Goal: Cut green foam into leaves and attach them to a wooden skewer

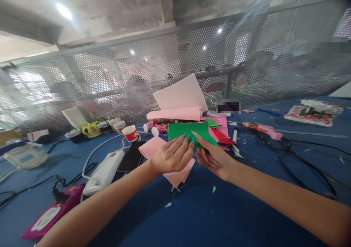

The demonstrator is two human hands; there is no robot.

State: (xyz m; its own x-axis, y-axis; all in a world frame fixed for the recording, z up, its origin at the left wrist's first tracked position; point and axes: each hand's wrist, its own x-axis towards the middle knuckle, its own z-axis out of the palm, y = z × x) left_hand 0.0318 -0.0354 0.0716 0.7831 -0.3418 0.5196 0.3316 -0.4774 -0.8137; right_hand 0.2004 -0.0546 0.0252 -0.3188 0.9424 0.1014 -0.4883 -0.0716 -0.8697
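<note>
My left hand (173, 155) is closed, its fingertips pinching a small blue-green piece (193, 140) whose kind I cannot make out. Close beside it, my right hand (216, 158) has its thumb and fingers drawn together near the same piece. Something thin and greyish shows among the right fingers, too unclear to name. Behind both hands lies a green sheet (178, 130), folded or rolled. Pink paper (153, 146) sits under and beside my left hand, and its lower part sticks out below the wrist.
A pink roll (175, 114) lies at the back before an upright pale sheet (181, 93). On the left are a paper cup (129, 133), a phone (132, 156), a power strip (104, 172) and a purple packet (55, 212). A pink glue gun (263, 130) with cable lies right.
</note>
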